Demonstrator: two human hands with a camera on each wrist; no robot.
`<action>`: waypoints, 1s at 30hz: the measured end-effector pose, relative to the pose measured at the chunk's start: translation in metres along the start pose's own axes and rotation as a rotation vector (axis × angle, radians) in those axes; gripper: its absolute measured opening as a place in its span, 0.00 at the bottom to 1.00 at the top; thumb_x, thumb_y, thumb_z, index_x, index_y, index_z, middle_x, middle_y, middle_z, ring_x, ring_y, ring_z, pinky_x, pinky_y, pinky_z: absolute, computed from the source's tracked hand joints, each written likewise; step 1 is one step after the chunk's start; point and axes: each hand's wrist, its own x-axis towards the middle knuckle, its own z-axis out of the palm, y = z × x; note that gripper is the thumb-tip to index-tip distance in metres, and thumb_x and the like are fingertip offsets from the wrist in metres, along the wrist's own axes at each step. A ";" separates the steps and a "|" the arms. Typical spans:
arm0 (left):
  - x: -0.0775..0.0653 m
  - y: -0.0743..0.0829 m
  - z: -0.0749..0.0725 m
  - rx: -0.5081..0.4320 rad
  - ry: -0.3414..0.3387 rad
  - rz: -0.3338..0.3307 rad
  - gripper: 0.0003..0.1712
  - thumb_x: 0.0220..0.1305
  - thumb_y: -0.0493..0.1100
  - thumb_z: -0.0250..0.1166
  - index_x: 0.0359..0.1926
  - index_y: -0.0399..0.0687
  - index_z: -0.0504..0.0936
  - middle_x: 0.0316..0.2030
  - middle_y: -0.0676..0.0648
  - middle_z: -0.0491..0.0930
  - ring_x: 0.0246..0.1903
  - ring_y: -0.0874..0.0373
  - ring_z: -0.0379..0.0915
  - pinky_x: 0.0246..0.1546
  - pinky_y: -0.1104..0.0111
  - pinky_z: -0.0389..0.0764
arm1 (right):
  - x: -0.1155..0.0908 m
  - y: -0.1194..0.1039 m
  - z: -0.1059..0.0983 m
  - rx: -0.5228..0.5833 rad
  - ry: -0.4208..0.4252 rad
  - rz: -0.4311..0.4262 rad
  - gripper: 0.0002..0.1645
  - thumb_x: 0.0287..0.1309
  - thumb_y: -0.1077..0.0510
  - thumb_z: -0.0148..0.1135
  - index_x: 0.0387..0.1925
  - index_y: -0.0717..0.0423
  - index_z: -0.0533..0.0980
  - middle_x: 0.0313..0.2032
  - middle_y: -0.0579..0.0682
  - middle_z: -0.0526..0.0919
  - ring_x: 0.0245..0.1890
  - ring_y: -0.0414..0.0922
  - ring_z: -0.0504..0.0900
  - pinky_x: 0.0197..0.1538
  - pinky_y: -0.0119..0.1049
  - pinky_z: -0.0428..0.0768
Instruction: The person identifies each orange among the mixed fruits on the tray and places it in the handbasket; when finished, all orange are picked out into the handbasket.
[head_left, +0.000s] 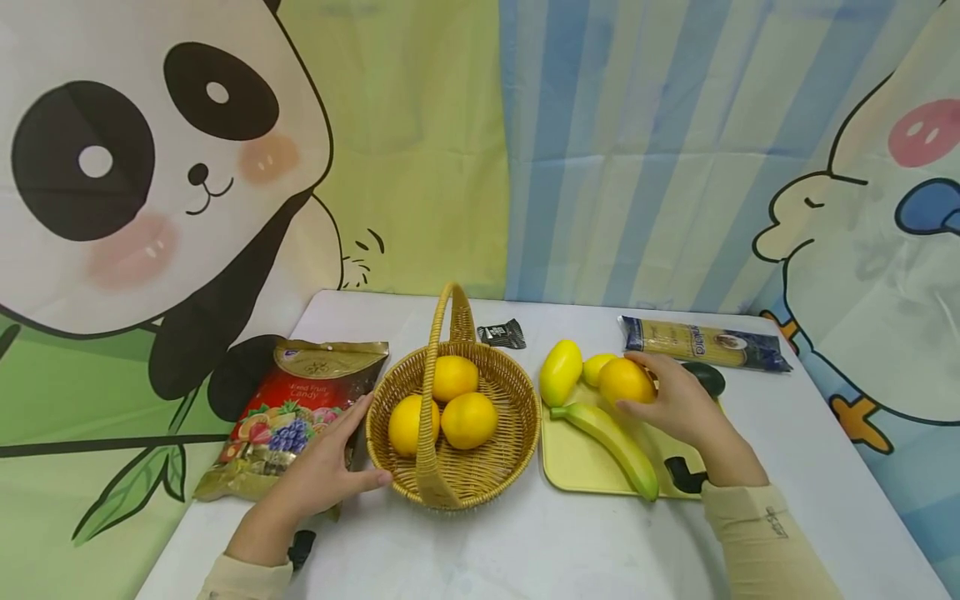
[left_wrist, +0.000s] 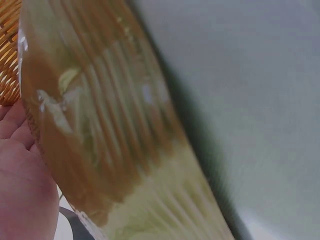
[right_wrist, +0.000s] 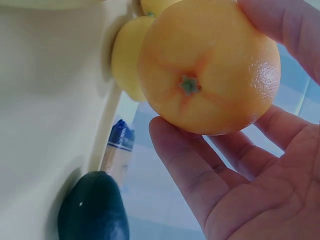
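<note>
In the head view my right hand (head_left: 678,404) grips an orange (head_left: 624,382) over the yellow tray (head_left: 562,471). The right wrist view shows thumb and fingers around this orange (right_wrist: 210,65), its green star-shaped stem end facing the camera. My left hand (head_left: 318,467) lies along the left side of a wicker basket (head_left: 483,473), fingers extended and thumb near the front rim. Three oranges (head_left: 469,421) sit inside the basket, under its tall handle. On the tray are a banana (head_left: 615,450), a yellow mango-like fruit (head_left: 560,373) and a lemon (head_left: 596,365).
A red and gold candy bag (head_left: 288,417) lies left of the basket, partly under my left hand. Behind the basket is a small black packet (head_left: 502,334). A spaghetti pack (head_left: 705,343) lies behind the tray, and a dark green avocado-like fruit (head_left: 705,379) at its far right.
</note>
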 end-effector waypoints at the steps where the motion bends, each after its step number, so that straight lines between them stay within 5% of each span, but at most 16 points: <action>1: 0.000 0.000 0.000 0.000 0.000 0.002 0.71 0.50 0.70 0.79 0.85 0.66 0.45 0.83 0.41 0.52 0.79 0.30 0.52 0.69 0.24 0.59 | 0.000 -0.001 0.000 0.005 0.002 -0.007 0.50 0.59 0.46 0.77 0.76 0.61 0.66 0.69 0.67 0.72 0.62 0.64 0.76 0.60 0.63 0.81; 15: 0.000 -0.002 0.000 -0.009 -0.001 0.008 0.71 0.51 0.69 0.79 0.85 0.66 0.45 0.83 0.40 0.51 0.79 0.29 0.51 0.69 0.24 0.59 | 0.012 -0.026 -0.002 0.002 0.004 -0.079 0.47 0.59 0.50 0.77 0.74 0.60 0.67 0.65 0.66 0.75 0.56 0.59 0.79 0.55 0.58 0.85; 30: 0.000 -0.001 0.000 -0.013 -0.008 -0.005 0.71 0.51 0.70 0.78 0.85 0.65 0.44 0.84 0.41 0.50 0.80 0.29 0.50 0.69 0.24 0.59 | 0.025 -0.054 -0.002 -0.012 0.018 -0.142 0.46 0.58 0.50 0.78 0.75 0.54 0.69 0.69 0.59 0.76 0.62 0.59 0.77 0.58 0.59 0.84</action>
